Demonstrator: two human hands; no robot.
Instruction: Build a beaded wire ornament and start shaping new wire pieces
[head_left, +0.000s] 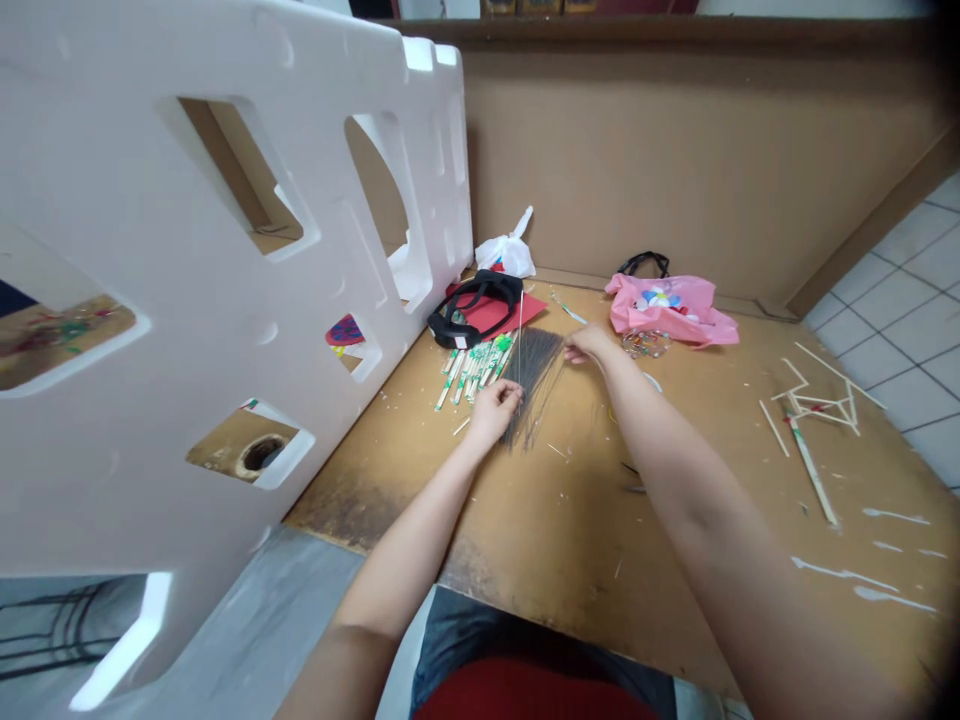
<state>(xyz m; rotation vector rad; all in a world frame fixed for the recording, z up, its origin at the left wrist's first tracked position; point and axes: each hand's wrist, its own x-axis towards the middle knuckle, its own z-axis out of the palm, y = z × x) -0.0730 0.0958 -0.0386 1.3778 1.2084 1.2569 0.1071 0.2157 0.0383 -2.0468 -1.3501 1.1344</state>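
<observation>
A bundle of thin dark grey wires (531,370) lies spread on the wooden table in front of me. At its left edge, my left hand (495,410) is closed in a pinch on a thin pale wire (520,325) that points up and away. My right hand (589,345) is at the bundle's upper right, its fingertips pressed together beside the wires; what they grip, if anything, is too small to make out. Several paper-wrapped chopsticks (471,372) with green print lie left of the bundle.
A white plastic panel (300,300) stands along the left. Behind the wires are a black head strap (480,305), a red sheet (534,308) and a white bag (507,256). A pink bag (701,305) lies right. A stick frame (821,408) and white plastic spoons (892,598) lie far right.
</observation>
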